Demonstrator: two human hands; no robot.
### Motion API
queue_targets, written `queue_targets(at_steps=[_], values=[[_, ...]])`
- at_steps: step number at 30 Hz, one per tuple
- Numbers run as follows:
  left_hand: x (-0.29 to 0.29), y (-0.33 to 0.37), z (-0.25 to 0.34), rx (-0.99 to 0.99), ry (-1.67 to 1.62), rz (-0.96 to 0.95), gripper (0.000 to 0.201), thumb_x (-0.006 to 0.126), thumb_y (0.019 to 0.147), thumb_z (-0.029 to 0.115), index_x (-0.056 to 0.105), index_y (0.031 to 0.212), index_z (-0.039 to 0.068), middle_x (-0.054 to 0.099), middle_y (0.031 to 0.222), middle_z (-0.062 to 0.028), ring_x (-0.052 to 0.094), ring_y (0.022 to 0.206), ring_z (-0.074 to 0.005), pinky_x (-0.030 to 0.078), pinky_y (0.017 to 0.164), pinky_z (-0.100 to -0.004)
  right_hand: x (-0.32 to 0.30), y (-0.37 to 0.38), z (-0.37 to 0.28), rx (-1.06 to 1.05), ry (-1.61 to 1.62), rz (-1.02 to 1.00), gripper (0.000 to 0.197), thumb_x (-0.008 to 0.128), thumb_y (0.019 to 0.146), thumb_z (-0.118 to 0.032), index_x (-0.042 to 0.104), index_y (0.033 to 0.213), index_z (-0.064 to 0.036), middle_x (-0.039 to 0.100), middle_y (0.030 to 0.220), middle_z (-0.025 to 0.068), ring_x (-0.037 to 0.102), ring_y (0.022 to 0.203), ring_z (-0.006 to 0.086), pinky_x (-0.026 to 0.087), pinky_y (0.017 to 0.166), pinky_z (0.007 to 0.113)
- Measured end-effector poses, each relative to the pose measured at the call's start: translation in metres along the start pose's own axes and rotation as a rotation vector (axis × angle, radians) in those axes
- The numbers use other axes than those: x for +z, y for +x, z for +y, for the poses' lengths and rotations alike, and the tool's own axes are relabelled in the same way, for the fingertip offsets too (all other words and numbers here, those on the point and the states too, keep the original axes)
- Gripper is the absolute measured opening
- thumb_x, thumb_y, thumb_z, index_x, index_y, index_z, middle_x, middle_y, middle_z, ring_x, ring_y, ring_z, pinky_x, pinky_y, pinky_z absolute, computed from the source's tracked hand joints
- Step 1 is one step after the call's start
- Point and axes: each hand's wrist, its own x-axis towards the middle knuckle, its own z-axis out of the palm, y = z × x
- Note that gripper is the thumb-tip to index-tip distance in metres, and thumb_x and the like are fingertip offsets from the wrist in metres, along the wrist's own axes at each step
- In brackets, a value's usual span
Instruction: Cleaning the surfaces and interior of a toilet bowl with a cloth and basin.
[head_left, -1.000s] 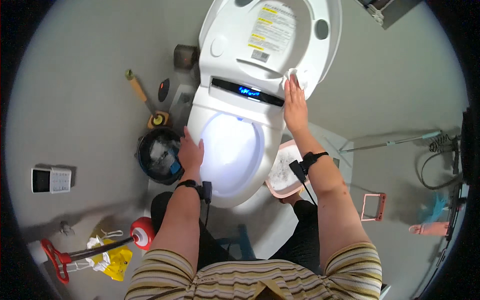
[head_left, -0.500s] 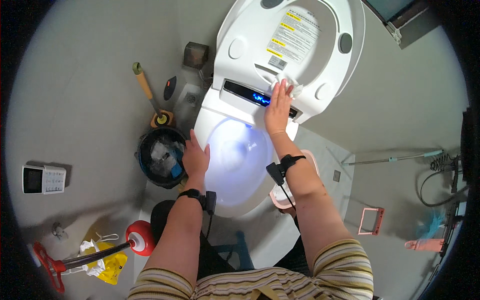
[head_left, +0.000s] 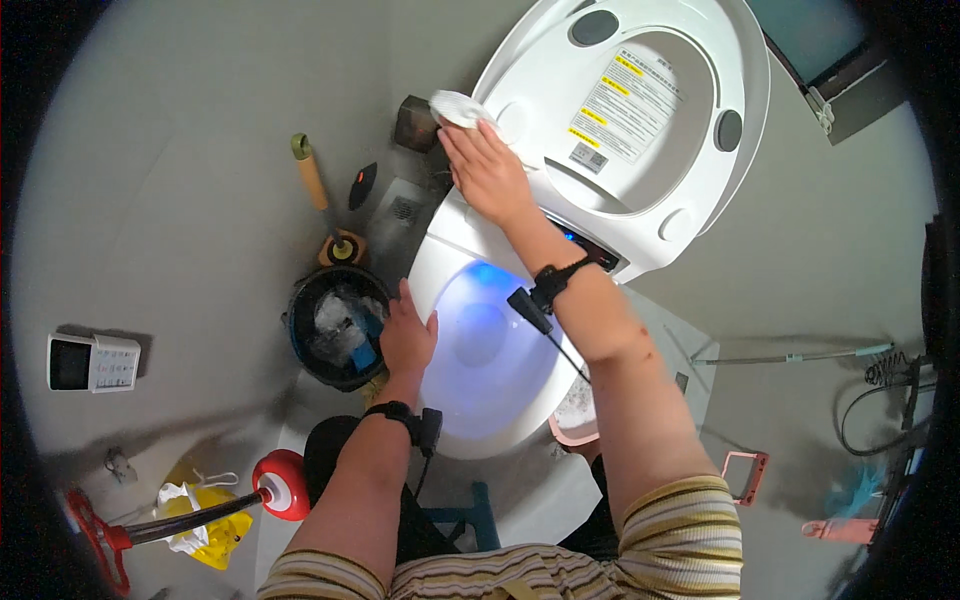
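A white smart toilet stands in front of me with its seat (head_left: 560, 95) and lid raised and its bowl (head_left: 485, 370) lit blue inside. My right hand (head_left: 490, 175) presses a folded white wipe (head_left: 463, 108) against the left edge of the raised seat, its fingers laid together over the wipe. The right forearm crosses in front of the dark display panel (head_left: 598, 252) and hides part of it. Resting on the left rim of the bowl, my left hand (head_left: 408, 338) holds nothing, with thumb and fingers apart.
Left of the toilet stand a black bin (head_left: 305, 345) with plastic waste and a wooden-handled brush (head_left: 312, 175). A red plunger (head_left: 280, 487) and a yellow bag (head_left: 222, 540) are at lower left. A pink basin (head_left: 575, 425) sits right of the bowl, and a teal stool (head_left: 485, 515) beneath me.
My right hand has moved left with the wipe, from above the display panel to the seat's left edge. My left hand stays on the rim. The view has shifted slightly.
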Motion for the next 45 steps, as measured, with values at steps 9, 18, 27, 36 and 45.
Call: queue_targets(at_steps=[9, 18, 27, 36, 45], values=[[0.005, 0.001, -0.006, 0.05, -0.019, 0.055, 0.082, 0.065, 0.089, 0.036, 0.022, 0.153, 0.007, 0.055, 0.113, -0.0194, 0.065, 0.091, -0.0363, 0.057, 0.075, -0.0416, -0.057, 0.036, 0.084, -0.021, -0.14, 0.062, 0.053, 0.053, 0.094, -0.033, 0.045, 0.146, -0.0283, 0.036, 0.156, -0.002, 0.04, 0.139, 0.0253, 0.025, 0.118, 0.05], [0.004, 0.002, -0.007, 0.018, 0.003, 0.038, 0.083, 0.064, 0.089, 0.038, 0.021, 0.154, 0.009, 0.055, 0.118, -0.019, 0.065, 0.092, -0.0353, 0.056, 0.076, -0.0411, -0.036, -0.008, 0.041, 0.208, -0.004, -0.016, 0.072, 0.063, 0.091, -0.029, 0.03, 0.153, -0.013, 0.026, 0.16, 0.0079, 0.025, 0.147, 0.0351, 0.029, 0.115, 0.052], [-0.003, 0.001, -0.002, -0.014, 0.002, -0.013, 0.081, 0.064, 0.09, 0.038, 0.022, 0.153, 0.009, 0.056, 0.119, -0.0198, 0.064, 0.098, -0.0356, 0.056, 0.079, -0.042, -0.043, 0.034, 0.055, 0.102, -0.118, 0.02, 0.051, 0.058, 0.093, -0.031, 0.048, 0.143, -0.0227, 0.032, 0.158, -0.0025, 0.032, 0.145, 0.0231, 0.023, 0.119, 0.049], [0.003, 0.002, -0.007, -0.016, -0.011, -0.015, 0.086, 0.066, 0.088, 0.038, 0.019, 0.155, 0.009, 0.056, 0.118, -0.0219, 0.065, 0.094, -0.0378, 0.057, 0.074, -0.0445, -0.043, -0.005, 0.051, 0.205, 0.018, -0.004, 0.064, 0.066, 0.086, -0.03, 0.044, 0.146, -0.0281, 0.036, 0.156, -0.0038, 0.033, 0.144, 0.0268, 0.027, 0.116, 0.056], [0.0, 0.003, -0.006, -0.055, -0.023, -0.051, 0.084, 0.065, 0.087, 0.04, 0.023, 0.154, 0.011, 0.056, 0.115, -0.0169, 0.065, 0.092, -0.0342, 0.057, 0.076, -0.0418, -0.038, 0.018, 0.055, 0.237, 0.006, 0.069, 0.055, 0.06, 0.089, -0.016, 0.051, 0.142, -0.0275, 0.039, 0.155, -0.0043, 0.032, 0.145, 0.029, 0.022, 0.118, 0.057]])
